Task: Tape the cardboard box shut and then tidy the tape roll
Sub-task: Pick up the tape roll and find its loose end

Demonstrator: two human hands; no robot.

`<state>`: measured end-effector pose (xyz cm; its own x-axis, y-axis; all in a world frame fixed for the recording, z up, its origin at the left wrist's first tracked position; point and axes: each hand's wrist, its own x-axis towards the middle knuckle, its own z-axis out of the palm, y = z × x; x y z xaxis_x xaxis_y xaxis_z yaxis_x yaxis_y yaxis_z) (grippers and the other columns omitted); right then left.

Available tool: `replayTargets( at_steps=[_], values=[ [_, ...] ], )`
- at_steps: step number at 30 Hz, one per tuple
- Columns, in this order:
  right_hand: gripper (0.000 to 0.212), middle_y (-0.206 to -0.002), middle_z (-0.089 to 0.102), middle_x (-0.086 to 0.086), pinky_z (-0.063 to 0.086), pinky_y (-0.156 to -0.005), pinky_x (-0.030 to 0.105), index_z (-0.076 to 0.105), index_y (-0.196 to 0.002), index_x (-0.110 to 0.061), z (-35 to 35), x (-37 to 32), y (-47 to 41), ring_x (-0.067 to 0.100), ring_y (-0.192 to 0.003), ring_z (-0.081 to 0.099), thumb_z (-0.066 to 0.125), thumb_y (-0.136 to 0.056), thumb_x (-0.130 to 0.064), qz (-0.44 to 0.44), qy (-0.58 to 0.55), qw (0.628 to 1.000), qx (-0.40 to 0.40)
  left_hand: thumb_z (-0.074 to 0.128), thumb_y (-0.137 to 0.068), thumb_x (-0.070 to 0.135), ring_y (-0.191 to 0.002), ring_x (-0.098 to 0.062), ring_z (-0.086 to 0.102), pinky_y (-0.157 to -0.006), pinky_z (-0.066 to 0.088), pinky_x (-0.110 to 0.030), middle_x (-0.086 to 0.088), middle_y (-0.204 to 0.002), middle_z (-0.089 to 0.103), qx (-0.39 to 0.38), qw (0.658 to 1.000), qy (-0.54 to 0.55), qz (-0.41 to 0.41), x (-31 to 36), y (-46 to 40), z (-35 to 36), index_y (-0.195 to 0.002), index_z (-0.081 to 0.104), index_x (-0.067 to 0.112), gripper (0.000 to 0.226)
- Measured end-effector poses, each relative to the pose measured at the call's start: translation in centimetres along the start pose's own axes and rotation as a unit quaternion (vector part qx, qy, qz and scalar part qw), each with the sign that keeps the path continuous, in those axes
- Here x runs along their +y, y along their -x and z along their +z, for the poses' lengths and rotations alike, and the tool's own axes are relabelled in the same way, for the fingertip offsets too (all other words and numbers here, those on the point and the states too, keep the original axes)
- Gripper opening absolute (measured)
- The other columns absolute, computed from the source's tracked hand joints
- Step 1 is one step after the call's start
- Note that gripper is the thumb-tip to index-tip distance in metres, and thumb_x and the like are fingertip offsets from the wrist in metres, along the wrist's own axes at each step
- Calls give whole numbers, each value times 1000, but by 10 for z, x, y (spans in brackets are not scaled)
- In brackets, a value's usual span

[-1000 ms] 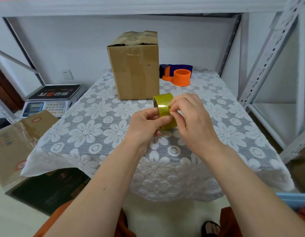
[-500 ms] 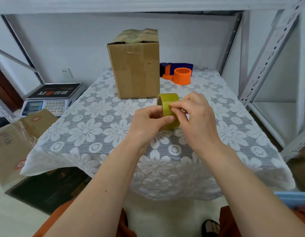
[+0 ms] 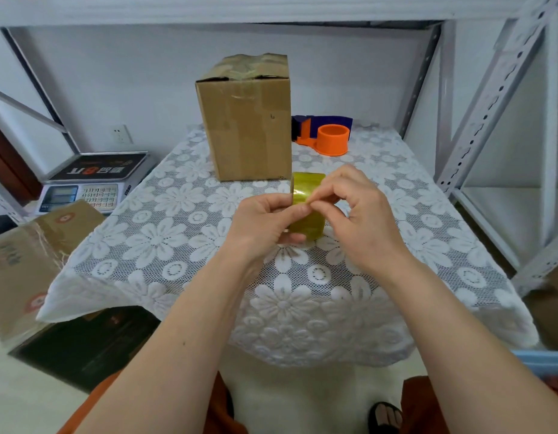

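Note:
A brown cardboard box (image 3: 249, 120) stands upright at the back of the table, its top flaps folded over and crumpled. In front of it I hold a yellowish tape roll (image 3: 307, 195) above the tablecloth. My left hand (image 3: 265, 220) grips the roll from the left side. My right hand (image 3: 356, 211) pinches at the roll's outer surface with thumb and forefinger, at the tape's edge. Whether a free end is lifted is too small to tell.
An orange and blue tape dispenser (image 3: 327, 136) sits right of the box. The table carries a white flowered lace cloth (image 3: 177, 233). A weighing scale (image 3: 92, 180) and another cardboard box (image 3: 30, 255) are at the left. Metal shelf uprights (image 3: 490, 98) rise on the right.
Both hands with the roll have shifted slightly right and away from me. My right fingers have moved on the roll's surface, picking at the tape.

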<state>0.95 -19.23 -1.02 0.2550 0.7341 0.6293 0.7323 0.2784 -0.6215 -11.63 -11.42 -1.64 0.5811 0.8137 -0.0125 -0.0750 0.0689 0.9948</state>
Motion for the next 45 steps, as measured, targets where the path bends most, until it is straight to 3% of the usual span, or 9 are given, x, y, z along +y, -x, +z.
replayTargets(
  at_steps=[5,9,15,20,22,31,37,42,45],
  values=[
    [8,-90,58,2,48,-76,23,70,-80,-12,-2,-2,0,12,-84,56,66,-83,-6,49,-70,996,-11,70,-83,10,-66,-11,70,-51,54,-18,-7,-84,75,-1,1000,-9,13,2,1,-2,-101,71,5,19],
    [15,-95,56,-6,44,-73,14,68,-78,-21,1,-3,-2,1,-81,54,66,-83,-6,105,-82,989,65,69,-84,8,-68,-18,71,-53,57,-24,-11,-85,75,-18,996,-53,62,-3,4,6,-107,68,12,23],
    [7,-91,69,-3,48,-86,32,71,-85,-11,-1,1,-2,13,-96,58,65,-82,-8,30,22,993,116,69,-86,15,-75,-32,73,-66,60,-39,-11,-89,76,-5,994,-80,67,-8,5,10,-105,70,10,20],
    [9,-88,72,-1,52,-76,42,70,-87,-10,0,4,0,18,-86,65,62,-85,-14,1,91,987,135,68,-86,13,-72,-28,73,-55,58,-27,-9,-91,76,-5,994,-80,75,-6,7,12,-109,69,10,24],
    [12,-88,72,0,53,-72,44,67,-90,-11,1,5,1,19,-81,67,58,-88,-17,-2,105,986,130,68,-86,13,-71,-32,72,-54,57,-32,-10,-90,76,-3,994,-80,80,-5,8,14,-110,69,9,24],
    [10,-99,73,1,54,-76,44,61,-90,-6,-2,0,2,19,-87,69,55,-91,-14,-15,76,994,74,66,-87,11,-71,-33,71,-57,59,-36,-13,-89,75,15,993,-77,85,-5,7,13,-111,68,8,25],
    [10,-110,71,5,52,-82,45,58,-90,-5,0,0,3,22,-95,68,53,-90,-14,-20,63,997,36,69,-86,15,-60,-23,69,-50,57,-30,1,-71,74,40,995,-59,75,-7,7,10,-112,67,13,27],
    [3,-114,68,6,50,-88,43,59,-90,-7,5,2,5,24,-104,63,55,-88,-7,-14,50,998,36,70,-83,3,-64,-19,71,-52,58,-31,-5,-103,66,64,991,-38,113,2,10,14,-118,52,28,47],
    [3,-112,69,4,49,-89,41,61,-90,-8,5,2,4,20,-104,62,58,-88,-7,-10,40,998,41,68,-84,1,-67,-14,71,-52,58,-27,-5,-103,64,50,991,-26,123,6,12,13,-100,64,20,25]
  ],
)
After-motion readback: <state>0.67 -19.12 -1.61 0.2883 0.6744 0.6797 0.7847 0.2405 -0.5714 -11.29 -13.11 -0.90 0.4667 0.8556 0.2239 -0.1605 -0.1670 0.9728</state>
